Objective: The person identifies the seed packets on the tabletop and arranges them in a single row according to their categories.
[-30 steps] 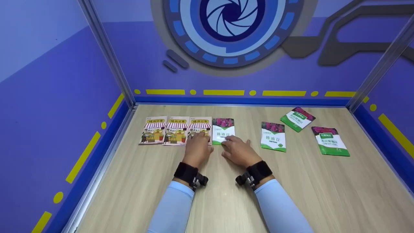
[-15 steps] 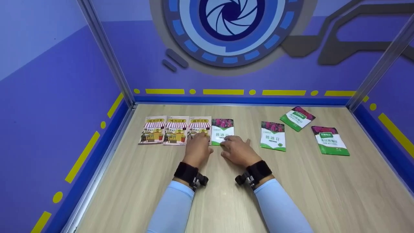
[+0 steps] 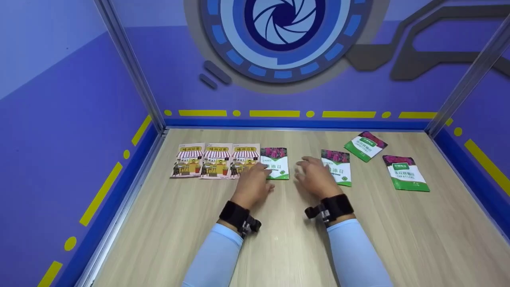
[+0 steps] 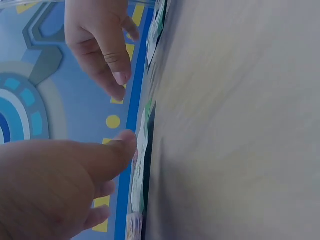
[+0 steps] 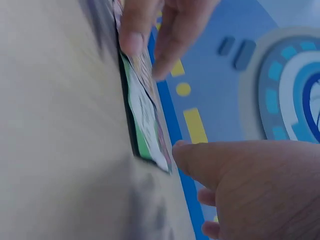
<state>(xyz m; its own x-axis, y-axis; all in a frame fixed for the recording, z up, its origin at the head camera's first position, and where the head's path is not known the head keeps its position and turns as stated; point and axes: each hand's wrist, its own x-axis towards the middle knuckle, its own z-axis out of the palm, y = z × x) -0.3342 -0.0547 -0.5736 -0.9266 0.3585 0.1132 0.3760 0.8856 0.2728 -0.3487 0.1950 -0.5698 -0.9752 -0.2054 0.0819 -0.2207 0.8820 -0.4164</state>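
Note:
Three pink packets with a striped-awning shop picture lie side by side, among them the left one point(image 3: 188, 160), the middle one point(image 3: 215, 160) and the right one point(image 3: 243, 153). A green-and-white seed packet point(image 3: 277, 164) with magenta flowers continues the row. My left hand point(image 3: 252, 184) reaches over the lower corners where these last two meet, its fingers loosely bent. To the right, my right hand point(image 3: 317, 178) hovers with spread, relaxed fingers and overlaps the left edge of another seed packet point(image 3: 339, 167). The left wrist view shows nothing between thumb and fingers of either hand.
At the back right a tilted green-and-white packet point(image 3: 365, 146) lies near another one point(image 3: 406, 173), both with flower pictures. Blue printed panels point(image 3: 279, 95) wall in the wooden table point(image 3: 279, 247) behind and at the sides.
My right hand has left the row's seed packet and moved right toward the separate one. My left hand has shifted slightly right, from the third pink packet toward the seed packet beside it.

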